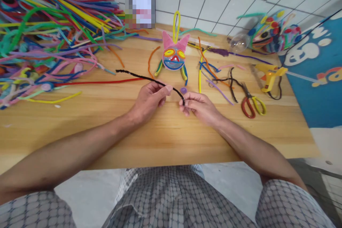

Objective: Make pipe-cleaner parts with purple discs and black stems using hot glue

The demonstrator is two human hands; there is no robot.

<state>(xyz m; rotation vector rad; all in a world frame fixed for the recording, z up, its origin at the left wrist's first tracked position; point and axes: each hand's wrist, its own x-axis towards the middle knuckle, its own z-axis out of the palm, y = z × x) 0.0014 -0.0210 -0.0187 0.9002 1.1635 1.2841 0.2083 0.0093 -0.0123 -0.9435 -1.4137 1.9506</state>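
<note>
A black pipe cleaner [144, 77] stretches between my hands over the wooden table. My left hand [151, 98] pinches it near its middle, thumb on top, with the free part reaching up to the left. At its right end, the fingertips of my right hand [199, 107] are closed on it where it bends down. Just beyond my hands stands a small figure [173, 57] with a clear ball body, pink ears, a yellow loop on top and pipe-cleaner facial features and limbs. A small purple disc [183, 90] lies beside my right hand.
Piled pipe cleaners [53, 35] cover the left side. Scissors [252, 103], a yellow glue gun [269, 76] and loose pipe cleaner pieces lie on the right. A clear plastic ball [239, 43] and decorated crafts [275, 34] sit behind. A screen [140, 0] leans against the tiled wall.
</note>
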